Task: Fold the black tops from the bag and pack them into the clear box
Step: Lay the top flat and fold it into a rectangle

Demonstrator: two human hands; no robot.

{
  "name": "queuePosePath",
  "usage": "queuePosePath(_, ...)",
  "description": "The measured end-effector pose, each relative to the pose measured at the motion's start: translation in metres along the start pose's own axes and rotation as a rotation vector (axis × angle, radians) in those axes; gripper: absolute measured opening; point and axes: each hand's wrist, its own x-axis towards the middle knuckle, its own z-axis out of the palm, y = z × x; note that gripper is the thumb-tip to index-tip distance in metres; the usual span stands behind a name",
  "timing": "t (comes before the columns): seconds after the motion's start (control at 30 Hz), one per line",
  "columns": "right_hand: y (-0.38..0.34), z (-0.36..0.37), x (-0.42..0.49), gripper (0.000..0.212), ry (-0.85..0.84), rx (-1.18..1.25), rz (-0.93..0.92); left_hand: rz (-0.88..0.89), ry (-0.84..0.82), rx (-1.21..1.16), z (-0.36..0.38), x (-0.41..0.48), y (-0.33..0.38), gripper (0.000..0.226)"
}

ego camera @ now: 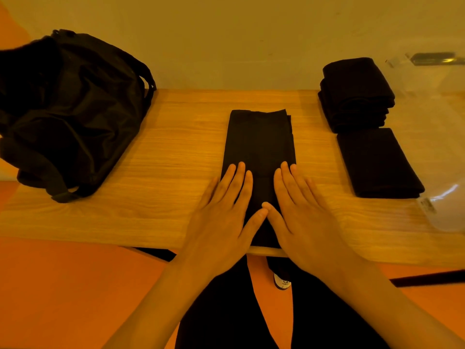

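Your left hand (221,217) and right hand (299,217) lay flat, fingers spread, thumbs touching, pressing a long folded black top (260,139) on the worktop (176,152); bag (70,109) to their left, folded tops (357,94) and clear box (437,137) to their right.

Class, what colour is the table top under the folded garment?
Light wood grain, tinted orange by the lighting; table, head view.

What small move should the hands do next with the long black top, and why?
Probably fold the far end of the top toward the near end. It lies as a long narrow strip, longer than the folded tops beside it, and the left hand and right hand press flat on its near part.
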Motion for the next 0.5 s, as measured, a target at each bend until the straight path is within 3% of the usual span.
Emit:
queuePosePath(0.2, 0.0, -0.005, -0.001, 0.072, -0.032, 0.068, -0.002, -0.029, -0.059, -0.088, -0.009, 0.001, 0.004, 0.079)
queuePosePath(0.3, -0.005, -0.034, 0.014, 0.064, -0.066, 0.427, 0.157, -0.057, -0.107, -0.307, -0.03, 0.01, 0.002, 0.074)
queuePosePath(0.4, 0.01, -0.05, 0.074, 0.05, 0.15, 0.557, 0.351, -0.135, 0.085, -0.398, -0.053, 0.051, -0.007, 0.064)
queuePosePath(0.5, 0.022, -0.066, 0.133, 0.05, 0.088, 0.502, 0.482, -0.289, 0.136, -0.387, -0.058, 0.118, -0.029, 0.048)
